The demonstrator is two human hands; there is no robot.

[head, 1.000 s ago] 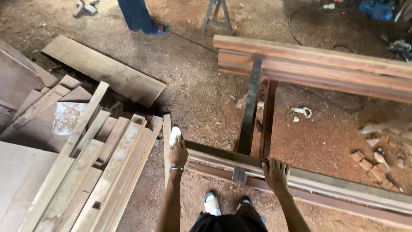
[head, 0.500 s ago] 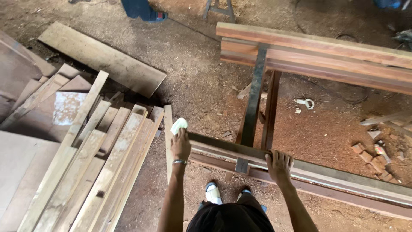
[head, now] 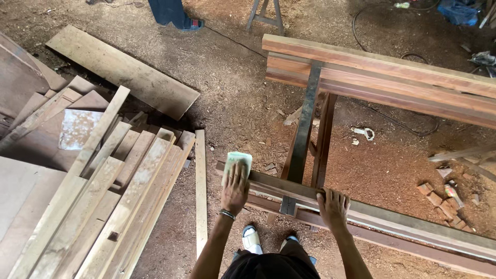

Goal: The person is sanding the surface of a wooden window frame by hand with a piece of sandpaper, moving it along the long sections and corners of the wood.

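So compared to the frame from a second back, the left hand (head: 235, 187) is sitting a touch further out toward the end of the board, and the view is tipping down a bit so more of the stack on the left is showing.

Right now I'm seeing the left hand pressing flat, fingers together, on a pale greenish sanding pad (head: 237, 164), which is lying on the top face of the long wooden plank (head: 392, 221) right at its near left end. The right hand (head: 333, 206) is resting palm down on the same plank a little to the right, fingers spread and curling over the far edge, not holding anything.

The plank is lying across a dark metal bar (head: 302, 139) that's running away from me to a second set of reddish planks (head: 382, 75) further back. A pile of pale timber offcuts (head: 113, 196) is lying on the sawdust floor to the left, well apart from the hands, with one wide board (head: 124, 77) beyond it. Another person's leg (head: 168, 11) is standing at the top edge. My own white shoes (head: 251, 240) are poking out under the plank.
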